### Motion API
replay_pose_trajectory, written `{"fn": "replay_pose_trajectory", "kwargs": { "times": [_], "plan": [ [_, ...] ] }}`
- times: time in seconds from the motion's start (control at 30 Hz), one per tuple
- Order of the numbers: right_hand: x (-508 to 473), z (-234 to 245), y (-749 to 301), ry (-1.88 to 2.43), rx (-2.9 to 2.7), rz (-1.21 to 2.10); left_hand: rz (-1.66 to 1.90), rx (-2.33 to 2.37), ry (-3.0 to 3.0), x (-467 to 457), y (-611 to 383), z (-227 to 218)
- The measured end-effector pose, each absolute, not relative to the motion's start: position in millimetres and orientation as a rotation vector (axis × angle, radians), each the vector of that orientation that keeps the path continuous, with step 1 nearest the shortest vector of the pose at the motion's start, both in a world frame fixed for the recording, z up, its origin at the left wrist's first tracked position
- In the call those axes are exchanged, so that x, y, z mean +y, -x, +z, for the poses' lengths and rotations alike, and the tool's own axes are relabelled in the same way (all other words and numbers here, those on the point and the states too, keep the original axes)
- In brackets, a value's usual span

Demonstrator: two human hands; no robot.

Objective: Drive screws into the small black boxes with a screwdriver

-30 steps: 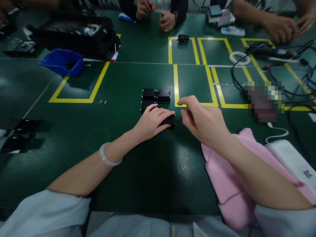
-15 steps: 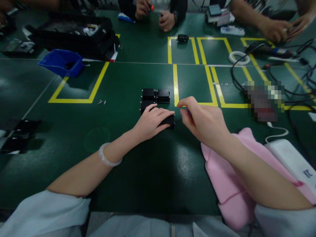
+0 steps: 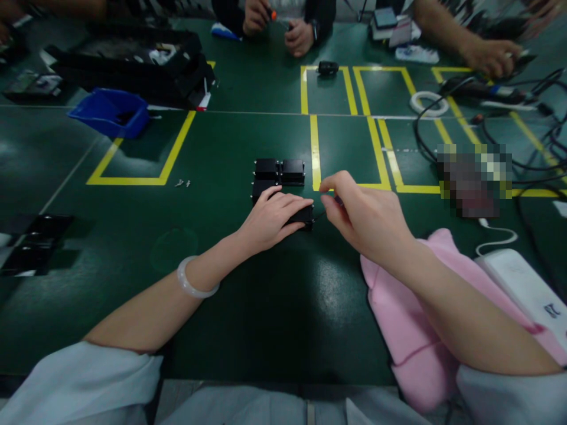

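Several small black boxes sit in a block on the green table; two at the back [image 3: 280, 170] show in full. My left hand [image 3: 272, 218] lies over the front ones, fingers curled down on the front right black box [image 3: 303, 216] and holding it against the table. My right hand [image 3: 365, 215] hovers just right of that box, thumb and fingers pinched on a thin dark tool [image 3: 321, 215] whose tip points at the box's right side. What the tip touches is hidden.
A pink cloth [image 3: 411, 307] lies under my right forearm, a white device [image 3: 527, 289] beside it. Yellow tape rectangles [image 3: 345, 147] mark the table. A blue bin [image 3: 108, 112], black trays [image 3: 133, 59], cables [image 3: 509, 118] and other people's hands [image 3: 301, 36] are at the far side. Two tiny screws [image 3: 183, 183] lie left.
My right hand has crept slightly left toward the box. My left hand has stayed put. A person's hand at the far right has shifted.
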State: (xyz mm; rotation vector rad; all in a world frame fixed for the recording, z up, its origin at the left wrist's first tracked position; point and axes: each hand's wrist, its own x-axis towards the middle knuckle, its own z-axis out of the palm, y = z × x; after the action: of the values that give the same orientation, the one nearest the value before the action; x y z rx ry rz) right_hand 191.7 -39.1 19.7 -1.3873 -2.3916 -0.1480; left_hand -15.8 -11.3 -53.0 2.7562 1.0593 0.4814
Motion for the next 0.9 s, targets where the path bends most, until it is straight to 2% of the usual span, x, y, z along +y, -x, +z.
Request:
{"fn": "replay_pose_trajectory", "kwargs": {
  "times": [0.9],
  "plan": [
    [-39.1,18.8,-190.9,1.438,-2.410,-0.186,0.497,1.052,-2.777,-10.3,16.0,-54.9]
  ]
}}
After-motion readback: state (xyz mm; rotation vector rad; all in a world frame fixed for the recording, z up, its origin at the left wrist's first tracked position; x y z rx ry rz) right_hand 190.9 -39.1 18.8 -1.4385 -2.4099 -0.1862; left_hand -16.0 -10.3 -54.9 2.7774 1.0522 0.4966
